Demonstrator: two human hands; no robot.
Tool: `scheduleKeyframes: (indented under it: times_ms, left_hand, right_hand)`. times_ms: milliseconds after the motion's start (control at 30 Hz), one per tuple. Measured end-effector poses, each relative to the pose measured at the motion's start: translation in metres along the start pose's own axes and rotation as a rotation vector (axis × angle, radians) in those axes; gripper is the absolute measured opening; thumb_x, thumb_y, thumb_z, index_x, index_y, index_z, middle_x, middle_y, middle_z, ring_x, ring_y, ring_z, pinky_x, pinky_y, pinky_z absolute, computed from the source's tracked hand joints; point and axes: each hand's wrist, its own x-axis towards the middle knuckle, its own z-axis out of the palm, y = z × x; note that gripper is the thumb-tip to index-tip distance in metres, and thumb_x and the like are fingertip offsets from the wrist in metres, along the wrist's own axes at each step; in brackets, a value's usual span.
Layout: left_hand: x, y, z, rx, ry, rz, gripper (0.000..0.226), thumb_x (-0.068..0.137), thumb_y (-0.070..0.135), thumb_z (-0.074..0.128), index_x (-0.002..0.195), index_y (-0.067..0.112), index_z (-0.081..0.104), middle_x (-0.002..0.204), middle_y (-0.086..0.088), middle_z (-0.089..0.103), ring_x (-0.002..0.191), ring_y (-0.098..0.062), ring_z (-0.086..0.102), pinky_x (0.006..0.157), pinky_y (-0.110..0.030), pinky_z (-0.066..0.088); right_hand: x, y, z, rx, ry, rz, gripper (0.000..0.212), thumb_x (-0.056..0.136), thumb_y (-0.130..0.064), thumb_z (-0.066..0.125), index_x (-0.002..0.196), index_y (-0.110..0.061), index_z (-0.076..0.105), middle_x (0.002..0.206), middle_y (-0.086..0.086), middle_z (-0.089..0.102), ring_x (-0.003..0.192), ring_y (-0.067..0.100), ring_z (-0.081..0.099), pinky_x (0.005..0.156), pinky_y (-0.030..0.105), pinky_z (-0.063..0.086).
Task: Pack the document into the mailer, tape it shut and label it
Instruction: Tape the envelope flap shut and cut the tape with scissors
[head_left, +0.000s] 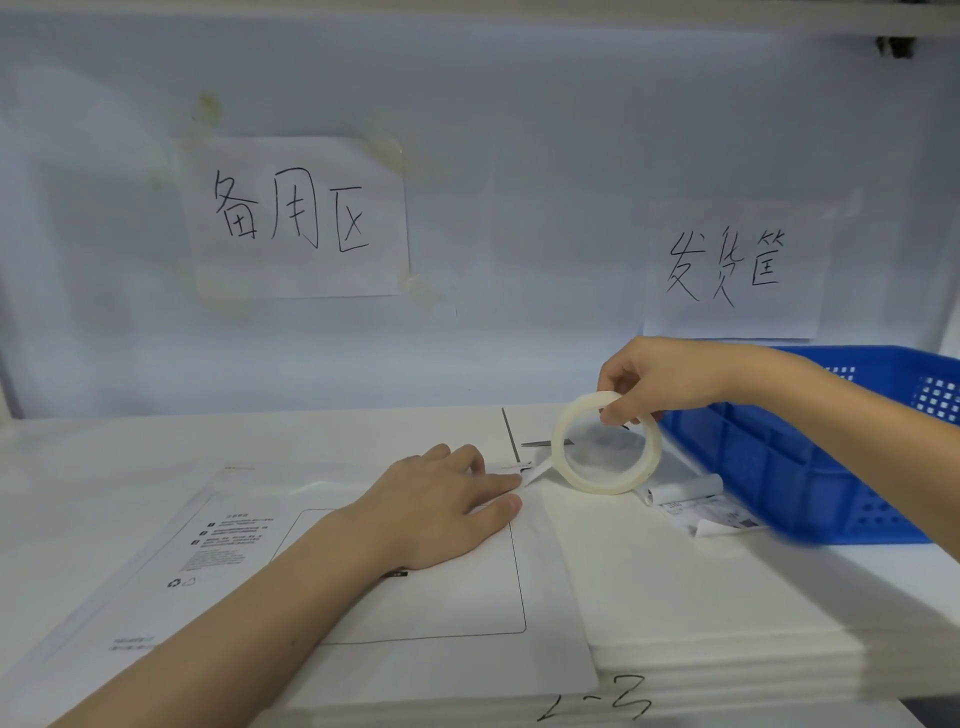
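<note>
White mailer (363, 597) under one flat left hand (447, 506); right hand (654, 376) pinching one tape roll (605, 441).

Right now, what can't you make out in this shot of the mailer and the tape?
Head view only:
- Document: not visible; cannot tell whether the mailer holds it.
- Mailer's print: too small to read.
- Labels: partly behind the tape roll.
- Blue basket: cut off at the right edge.

I'm looking at a packing and shipping station: a white bench (156, 457) against a wall with two handwritten paper signs (296, 218) marking zones, a blue plastic crate (810, 467), printed labels (711, 512), and a stack of white sheets (727, 623).
</note>
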Motion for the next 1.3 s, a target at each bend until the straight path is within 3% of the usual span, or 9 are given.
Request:
scheduleKeyframes:
  times_ms: [267, 400, 500, 633, 700, 967, 1067, 1200, 1300]
  left_hand:
    - [0.009, -0.002, -0.023, -0.028, -0.156, -0.016, 0.049, 0.096, 0.064, 0.026, 0.143, 0.052, 0.035, 0.141, 0.013, 0.044, 0.131, -0.018, 0.043, 0.107, -0.035, 0.033]
    - [0.027, -0.005, -0.046, -0.083, -0.254, -0.041, 0.045, 0.094, 0.06, 0.039, 0.136, 0.047, 0.048, 0.135, 0.014, 0.054, 0.13, -0.014, 0.045, 0.109, -0.034, 0.033]
    - [0.044, -0.002, -0.047, -0.177, -0.081, 0.053, 0.033, 0.096, 0.052, 0.049, 0.117, 0.034, 0.067, 0.119, 0.011, 0.065, 0.113, -0.01, 0.056, 0.099, -0.03, 0.043]
    - [0.059, 0.003, -0.027, -0.766, 0.085, 0.125, 0.023, 0.096, 0.035, 0.06, 0.114, 0.027, 0.072, 0.095, 0.018, 0.071, 0.08, 0.004, 0.06, 0.081, -0.019, 0.048]
    - [0.062, 0.004, -0.019, -0.966, 0.11, 0.122, 0.02, 0.096, 0.025, 0.062, 0.111, 0.021, 0.074, 0.086, 0.02, 0.071, 0.076, 0.002, 0.059, 0.076, -0.018, 0.049]
    - [0.069, 0.008, -0.026, -1.124, 0.129, 0.096, 0.012, 0.092, 0.02, 0.068, 0.098, 0.023, 0.077, 0.085, 0.009, 0.074, 0.072, -0.003, 0.06, 0.065, -0.012, 0.047]
    - [0.07, 0.009, -0.027, -1.129, 0.119, 0.092, 0.012, 0.092, 0.021, 0.068, 0.097, 0.027, 0.077, 0.082, 0.011, 0.072, 0.072, -0.005, 0.058, 0.064, -0.013, 0.046]
    - [0.071, 0.007, -0.023, -1.138, 0.12, 0.089, 0.014, 0.092, 0.022, 0.067, 0.102, 0.026, 0.077, 0.083, 0.014, 0.073, 0.069, -0.002, 0.059, 0.066, -0.014, 0.047]
    - [0.071, 0.007, -0.019, -1.19, 0.113, 0.119, 0.017, 0.093, 0.018, 0.066, 0.107, 0.017, 0.077, 0.087, 0.005, 0.071, 0.066, -0.006, 0.056, 0.064, -0.014, 0.048]
  right_hand:
    - [-0.004, 0.005, -0.003, 0.017, -0.019, 0.023, 0.012, 0.086, -0.021, 0.072, 0.085, -0.009, 0.07, 0.08, 0.005, 0.07, 0.069, 0.013, 0.064, 0.064, 0.024, 0.057]
    - [-0.004, 0.004, -0.003, 0.039, -0.026, 0.031, 0.013, 0.085, -0.02, 0.074, 0.085, -0.007, 0.07, 0.077, 0.004, 0.068, 0.068, 0.014, 0.065, 0.065, 0.026, 0.059]
    - [-0.002, 0.003, -0.001, 0.044, -0.017, 0.034, 0.014, 0.085, -0.02, 0.074, 0.083, -0.007, 0.069, 0.072, 0.002, 0.066, 0.064, 0.013, 0.063, 0.063, 0.025, 0.058]
    - [0.0, 0.0, 0.0, 0.048, -0.014, 0.028, 0.013, 0.085, -0.02, 0.074, 0.085, -0.007, 0.069, 0.075, 0.003, 0.066, 0.068, 0.014, 0.064, 0.064, 0.026, 0.059]
    - [0.0, 0.0, 0.0, 0.043, -0.021, 0.027, 0.014, 0.085, -0.02, 0.073, 0.087, -0.007, 0.069, 0.076, 0.004, 0.065, 0.068, 0.015, 0.064, 0.066, 0.028, 0.061]
    - [0.005, 0.009, -0.016, 0.162, 0.017, 0.078, 0.03, 0.094, -0.041, 0.06, 0.101, -0.014, 0.07, 0.094, 0.003, 0.076, 0.084, 0.017, 0.07, 0.077, 0.03, 0.06]
    - [0.022, 0.022, -0.016, -0.045, 0.128, 0.108, 0.024, 0.097, -0.028, 0.053, 0.106, -0.012, 0.068, 0.096, 0.001, 0.073, 0.083, 0.018, 0.067, 0.078, 0.03, 0.056]
    - [0.056, 0.036, 0.002, -0.303, 0.079, 0.171, 0.025, 0.093, -0.019, 0.05, 0.104, -0.017, 0.072, 0.103, -0.002, 0.069, 0.096, 0.024, 0.066, 0.087, 0.038, 0.055]
    - [0.077, 0.048, 0.019, -0.389, -0.009, 0.275, 0.014, 0.086, -0.012, 0.053, 0.078, -0.013, 0.065, 0.081, 0.005, 0.064, 0.067, 0.025, 0.059, 0.061, 0.031, 0.049]
